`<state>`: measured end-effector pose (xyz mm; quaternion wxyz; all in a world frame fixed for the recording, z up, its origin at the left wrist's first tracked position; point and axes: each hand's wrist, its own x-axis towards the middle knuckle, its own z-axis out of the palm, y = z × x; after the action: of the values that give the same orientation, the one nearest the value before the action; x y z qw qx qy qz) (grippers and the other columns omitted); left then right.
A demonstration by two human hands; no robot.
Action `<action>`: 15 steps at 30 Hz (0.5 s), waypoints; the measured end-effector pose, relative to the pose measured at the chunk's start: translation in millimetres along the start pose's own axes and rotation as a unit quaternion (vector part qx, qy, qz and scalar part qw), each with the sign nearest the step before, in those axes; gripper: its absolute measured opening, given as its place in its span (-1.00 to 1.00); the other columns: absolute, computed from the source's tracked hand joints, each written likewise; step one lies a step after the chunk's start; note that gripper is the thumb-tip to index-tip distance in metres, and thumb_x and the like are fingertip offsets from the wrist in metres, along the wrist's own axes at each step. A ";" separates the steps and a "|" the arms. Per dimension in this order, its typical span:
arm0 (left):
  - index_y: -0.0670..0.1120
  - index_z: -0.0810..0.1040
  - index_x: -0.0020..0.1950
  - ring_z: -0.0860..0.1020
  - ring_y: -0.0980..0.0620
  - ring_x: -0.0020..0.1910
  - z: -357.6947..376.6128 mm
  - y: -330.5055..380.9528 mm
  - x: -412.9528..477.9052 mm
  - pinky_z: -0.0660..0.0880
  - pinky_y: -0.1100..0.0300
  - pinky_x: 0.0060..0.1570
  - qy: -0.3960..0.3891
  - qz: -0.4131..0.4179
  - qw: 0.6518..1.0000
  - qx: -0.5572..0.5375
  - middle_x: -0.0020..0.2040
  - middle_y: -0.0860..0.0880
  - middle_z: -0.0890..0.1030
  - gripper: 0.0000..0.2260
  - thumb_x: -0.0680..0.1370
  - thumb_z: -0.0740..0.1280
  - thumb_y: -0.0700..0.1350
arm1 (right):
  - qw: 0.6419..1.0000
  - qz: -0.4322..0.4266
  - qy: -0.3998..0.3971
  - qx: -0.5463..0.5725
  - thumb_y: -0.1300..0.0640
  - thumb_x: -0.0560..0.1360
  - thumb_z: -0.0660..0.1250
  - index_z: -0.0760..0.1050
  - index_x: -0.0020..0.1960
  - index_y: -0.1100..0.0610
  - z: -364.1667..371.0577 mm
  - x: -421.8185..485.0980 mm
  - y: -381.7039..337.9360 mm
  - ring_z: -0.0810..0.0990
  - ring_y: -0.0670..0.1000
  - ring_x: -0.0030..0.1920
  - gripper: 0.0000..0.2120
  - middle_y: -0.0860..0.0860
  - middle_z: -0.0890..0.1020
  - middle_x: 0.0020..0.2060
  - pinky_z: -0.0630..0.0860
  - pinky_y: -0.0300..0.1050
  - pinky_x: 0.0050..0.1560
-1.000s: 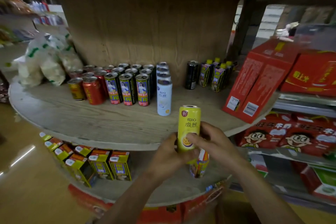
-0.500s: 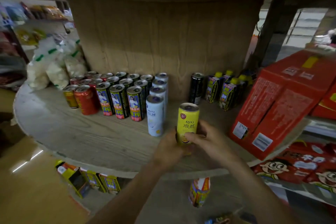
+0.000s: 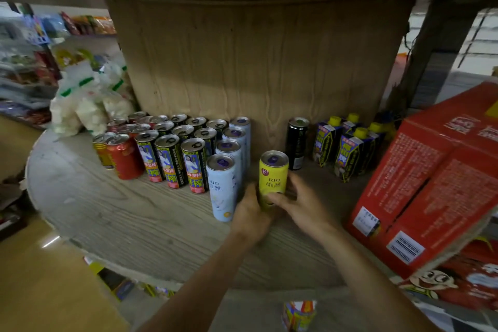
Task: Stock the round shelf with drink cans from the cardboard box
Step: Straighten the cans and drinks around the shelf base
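As left hand (image 3: 250, 214) and right hand (image 3: 303, 205) grip yellow can (image 3: 273, 172), shelf (image 3: 121, 213) holds cans (image 3: 172, 162).

The yellow can (image 3: 272, 178) says "RIO 微醺". The pale blue can (image 3: 223, 188) says "RIO" too. Other labels are blurry.

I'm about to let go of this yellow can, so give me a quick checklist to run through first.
1. The yellow can stands upright: ok.
2. Firm grip, with the left hand and right hand round its lower half: ok.
3. Base flat on the round shelf: cannot tell, the hands hide it.
4. Label facing outward: ok.
5. Clear of the front pale blue can: ok, a narrow gap shows.
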<state>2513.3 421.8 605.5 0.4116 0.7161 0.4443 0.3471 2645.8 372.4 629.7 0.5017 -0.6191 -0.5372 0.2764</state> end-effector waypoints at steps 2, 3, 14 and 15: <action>0.02 0.46 0.31 0.58 0.02 0.13 3.9 -2.3 7.6 0.50 0.11 0.15 0.020 0.013 1.000 0.001 0.16 0.02 0.62 -0.57 0.48 0.49 -0.03 | 1.000 -0.007 0.003 0.003 -0.07 0.37 0.51 0.41 0.44 -0.01 2.1 8.8 4.6 0.58 -0.16 0.25 -0.33 -0.11 0.62 0.25 0.49 -0.04 0.32; 0.03 0.46 0.31 0.58 0.03 0.14 6.2 -3.5 11.9 0.50 0.09 0.17 0.027 0.017 1.000 -0.001 0.17 0.02 0.62 -0.58 0.48 0.48 -0.02 | 1.000 -0.004 0.004 0.004 -0.10 0.36 0.50 0.38 0.47 -0.01 2.9 12.6 6.8 0.57 -0.16 0.27 -0.27 -0.11 0.60 0.28 0.48 -0.05 0.33; -0.03 0.39 0.39 0.55 -0.08 0.25 27.5 0.7 62.2 0.46 0.05 0.24 0.062 -0.009 0.998 -0.006 0.26 -0.08 0.58 -0.59 0.56 0.38 -0.05 | 0.998 0.041 0.034 -0.028 0.27 0.48 0.47 0.43 0.37 0.11 6.3 63.8 14.5 0.55 -0.09 0.11 -0.50 -0.04 0.59 0.08 0.42 -0.40 0.02; -0.04 0.40 0.38 0.53 -0.07 0.27 28.7 1.0 67.6 0.45 0.05 0.26 0.071 0.000 0.997 -0.004 0.27 -0.08 0.57 -0.59 0.55 0.39 -0.06 | 0.998 0.044 0.037 -0.024 0.28 0.48 0.47 0.44 0.36 0.12 7.1 69.1 14.3 0.56 -0.08 0.11 -0.51 -0.04 0.59 0.07 0.41 -0.47 -0.03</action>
<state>2563.1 475.8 603.3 0.3819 0.6881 0.4712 0.3983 2663.8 441.0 627.7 0.4932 -0.6639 -0.4971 0.2623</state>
